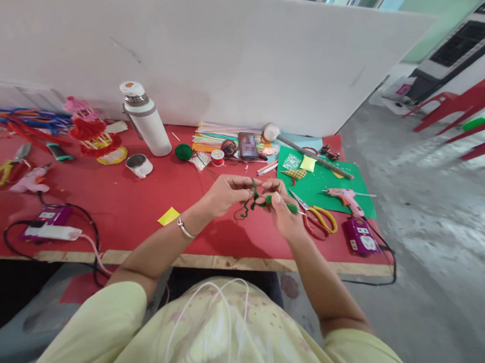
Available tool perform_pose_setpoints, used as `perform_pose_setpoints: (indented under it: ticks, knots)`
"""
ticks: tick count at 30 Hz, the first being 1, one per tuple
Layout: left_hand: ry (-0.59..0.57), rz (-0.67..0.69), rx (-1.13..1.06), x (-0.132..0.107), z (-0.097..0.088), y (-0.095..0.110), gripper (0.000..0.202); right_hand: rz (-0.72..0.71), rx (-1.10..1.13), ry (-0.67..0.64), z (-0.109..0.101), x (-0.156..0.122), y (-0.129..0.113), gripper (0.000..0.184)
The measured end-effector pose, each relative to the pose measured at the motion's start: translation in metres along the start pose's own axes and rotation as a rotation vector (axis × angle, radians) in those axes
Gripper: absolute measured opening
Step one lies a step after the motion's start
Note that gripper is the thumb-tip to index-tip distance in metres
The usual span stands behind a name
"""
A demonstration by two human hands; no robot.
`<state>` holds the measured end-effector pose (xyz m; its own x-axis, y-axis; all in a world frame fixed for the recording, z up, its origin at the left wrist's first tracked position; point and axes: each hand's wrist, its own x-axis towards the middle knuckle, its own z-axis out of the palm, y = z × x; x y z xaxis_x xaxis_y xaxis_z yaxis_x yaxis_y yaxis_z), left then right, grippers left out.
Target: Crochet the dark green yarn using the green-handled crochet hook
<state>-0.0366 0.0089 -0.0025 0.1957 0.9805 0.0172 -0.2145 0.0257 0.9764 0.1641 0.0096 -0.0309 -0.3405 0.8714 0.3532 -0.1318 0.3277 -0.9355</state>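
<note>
Above the red tabletop, my left hand (225,196) pinches a small piece of dark green crocheted yarn (254,200), with a loose curl of yarn hanging below it. My right hand (283,217) is closed around a green-handled crochet hook (291,207); a thin metal shaft sticks out to the right. The hands nearly meet, and fingers hide the hook's working tip. From the green yarn ball (183,152) behind my left hand, a strand runs towards the work. Just right of my right hand lie scissors (319,222) with red and yellow handles.
A white flask (147,121) and a cup (139,166) stand at left. On the right are a green sheet (357,183), a pink glue gun (346,199) and a purple power socket (360,237). A white board (234,55) closes off the table's back.
</note>
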Motion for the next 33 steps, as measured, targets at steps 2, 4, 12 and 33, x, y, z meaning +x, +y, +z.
perform_pose_setpoints:
  ticks: [2, 4, 12, 33]
  knots:
    - [0.099, 0.101, 0.106, 0.0, 0.004, -0.003, 0.024, 0.063, -0.009, 0.109, 0.013, -0.001, 0.003, 0.044]
    - [0.188, 0.17, 0.192, 0.0, 0.004, -0.006, 0.017, 0.091, -0.043, 0.147, 0.022, -0.002, 0.0, 0.048]
    - [0.18, 0.072, -0.021, -0.004, -0.005, -0.008, 0.03, 0.17, 0.028, 0.042, 0.024, 0.001, -0.006, 0.05]
    - [-0.013, -0.282, -0.325, -0.003, -0.015, 0.003, 0.029, -0.387, -0.48, 0.107, 0.028, -0.001, 0.027, 0.053]
